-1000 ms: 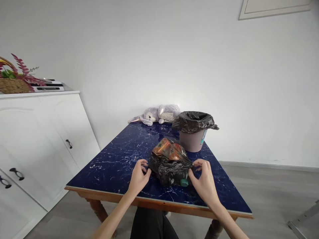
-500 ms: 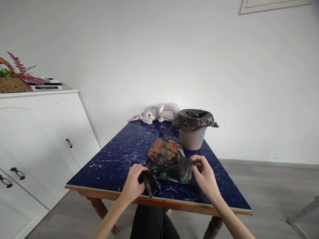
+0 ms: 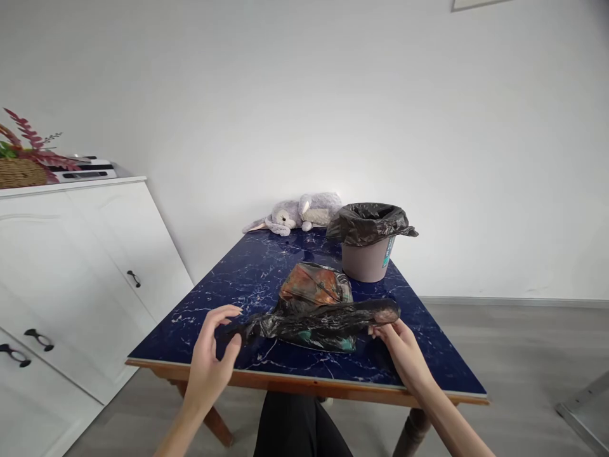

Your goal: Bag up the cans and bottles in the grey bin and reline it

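A thin black plastic bag lies on the near part of the table, its two ends drawn out left and right. Orange-brown and green contents show through the film; what they are I cannot make out. My left hand is open beside the bag's left end, thumb and fingers apart with nothing between them. At the other end, my right hand is closed on the plastic, some of its fingers showing through the film. Behind the bag stands a taupe bin with a black liner folded over its rim.
A lilac plush rabbit lies at the table's far end against the wall. The table has a blue marbled top and wooden edge. To the left stands a white cabinet bearing a wicker basket. Part of a metal frame shows at right.
My left hand has let go of the bag and moved left, its fingers spreading. The bag's ends now stretch wider to both sides. My right hand has shifted slightly right and lower.
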Demonstrator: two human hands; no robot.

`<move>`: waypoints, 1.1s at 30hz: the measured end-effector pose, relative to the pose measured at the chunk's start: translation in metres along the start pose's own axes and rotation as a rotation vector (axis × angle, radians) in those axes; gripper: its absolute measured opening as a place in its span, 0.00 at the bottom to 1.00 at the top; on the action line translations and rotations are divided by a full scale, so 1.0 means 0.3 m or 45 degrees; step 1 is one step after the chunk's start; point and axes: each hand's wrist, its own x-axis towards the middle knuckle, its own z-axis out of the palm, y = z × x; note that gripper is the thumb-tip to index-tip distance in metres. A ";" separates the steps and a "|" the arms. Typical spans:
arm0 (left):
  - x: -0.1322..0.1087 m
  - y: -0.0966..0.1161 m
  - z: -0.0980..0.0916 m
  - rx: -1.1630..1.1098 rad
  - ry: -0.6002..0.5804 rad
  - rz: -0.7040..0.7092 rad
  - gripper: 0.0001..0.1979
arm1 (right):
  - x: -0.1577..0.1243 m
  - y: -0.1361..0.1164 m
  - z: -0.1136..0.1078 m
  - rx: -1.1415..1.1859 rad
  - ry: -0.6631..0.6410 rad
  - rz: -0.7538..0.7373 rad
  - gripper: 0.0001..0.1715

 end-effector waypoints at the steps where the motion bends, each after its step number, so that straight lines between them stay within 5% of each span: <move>1: 0.000 0.040 0.015 0.038 -0.013 0.111 0.11 | -0.003 -0.001 0.001 -0.024 0.003 -0.008 0.23; 7: -0.007 0.177 0.199 0.308 -0.515 0.452 0.21 | -0.021 -0.022 -0.004 -0.161 -0.063 -0.114 0.17; 10: -0.041 0.178 0.272 0.364 -0.627 0.537 0.09 | -0.020 -0.020 -0.007 -0.217 -0.069 -0.148 0.16; 17: -0.106 0.202 0.281 0.164 -0.888 0.441 0.10 | -0.018 -0.025 -0.002 -0.235 -0.064 -0.181 0.15; 21: -0.094 0.180 0.301 0.172 -0.806 0.330 0.18 | -0.022 -0.032 0.001 -0.241 -0.048 -0.161 0.14; 33: -0.115 0.036 0.369 0.565 -0.428 0.247 0.17 | -0.031 -0.079 0.019 -0.251 -0.088 -0.165 0.14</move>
